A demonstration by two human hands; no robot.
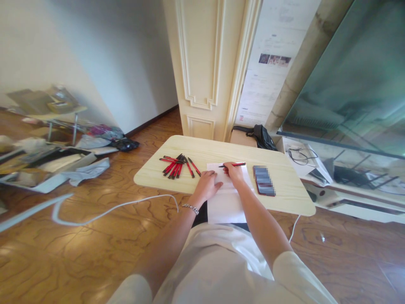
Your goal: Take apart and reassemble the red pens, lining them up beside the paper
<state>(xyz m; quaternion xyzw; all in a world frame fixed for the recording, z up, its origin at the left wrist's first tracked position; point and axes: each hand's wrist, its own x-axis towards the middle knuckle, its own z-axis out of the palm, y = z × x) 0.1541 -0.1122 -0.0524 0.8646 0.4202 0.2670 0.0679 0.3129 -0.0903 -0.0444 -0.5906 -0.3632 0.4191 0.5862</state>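
A white sheet of paper [225, 207] lies on the pale wooden table [284, 185], its lower part hanging over the near edge towards my lap. My right hand [234, 174] grips a red and black pen [241, 164] above the upper part of the sheet, the pen's tip pointing left. My left hand [207, 184] rests on the sheet's left side, thumb apart from the fingers, holding nothing. Left of it are several red and black pens [175, 169] in a loose pile. To the right of my right hand lies a phone [264, 181] with a blurred-out screen.
Behind the table's far edge sits a black bag [264, 137]. A white box [299, 158] with a dark cable stands at the right. Boxes and plastic bags [104, 133] clutter the floor at the left, where a white cable [120, 205] runs towards the table.
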